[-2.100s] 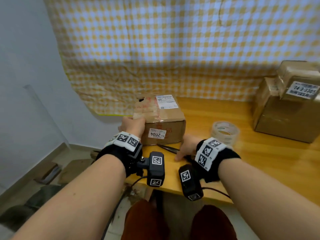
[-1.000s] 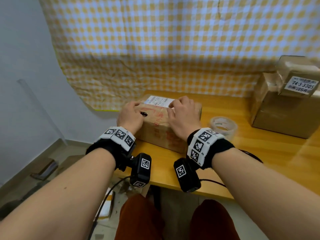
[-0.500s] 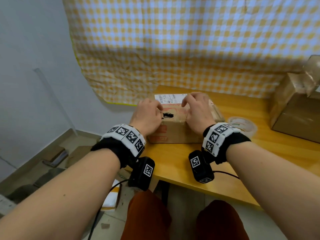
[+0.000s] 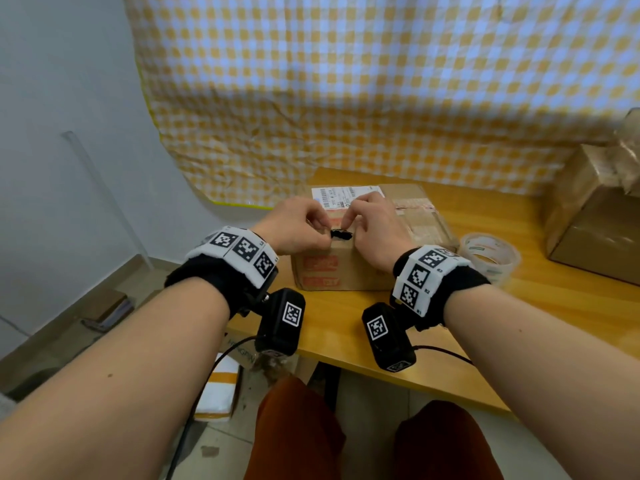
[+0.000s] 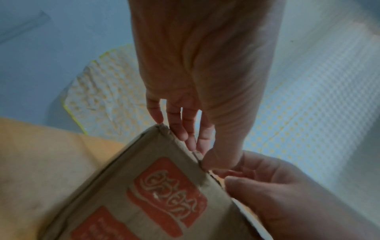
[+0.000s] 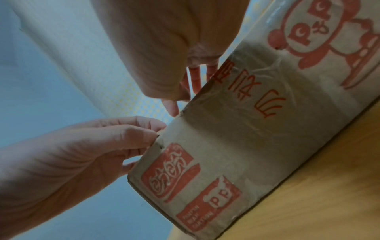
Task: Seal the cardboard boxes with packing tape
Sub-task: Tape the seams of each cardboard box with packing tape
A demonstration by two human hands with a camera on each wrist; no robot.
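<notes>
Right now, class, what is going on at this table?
A person has both hands on a small cardboard box on the table. The left hand and right hand pinch at a dark hole in its top near edge. The tape roll lies untouched beside it. No new tape is on yet.

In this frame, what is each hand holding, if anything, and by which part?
Both hands pinch the small cardboard box at its near top edge: the left hand left of the dark hole, the right hand right of it. The tape roll lies untouched.
</notes>
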